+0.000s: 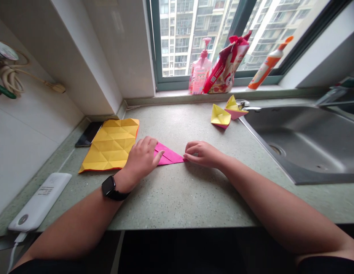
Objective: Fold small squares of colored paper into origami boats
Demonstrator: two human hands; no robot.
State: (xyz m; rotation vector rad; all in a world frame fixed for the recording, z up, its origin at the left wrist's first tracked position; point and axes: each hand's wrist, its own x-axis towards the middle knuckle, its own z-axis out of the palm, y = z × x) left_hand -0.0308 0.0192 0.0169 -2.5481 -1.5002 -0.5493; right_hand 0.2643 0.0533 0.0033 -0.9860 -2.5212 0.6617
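A folded pink paper [169, 155] lies on the counter, narrowing to a point at its right end. My left hand [144, 154], with a black watch on its wrist, rests over the wide left part, fingers bent over the paper and thumb on its face. That part is hidden beneath the palm. At the pointed right tip, my right hand [201, 153] pinches the paper between thumb and fingers. Close by on the left is a creased yellow sheet [112, 144] with an orange-red underside, partly behind my left hand.
Two small yellow-and-pink folded paper shapes [220, 115] stand near the steel sink [308, 133]. A dark phone [89, 134] lies by the wall, a white power bank [40, 201] at front left. A pump bottle [200, 74], a red bag [227, 66] and an orange-white bottle [265, 67] line the sill.
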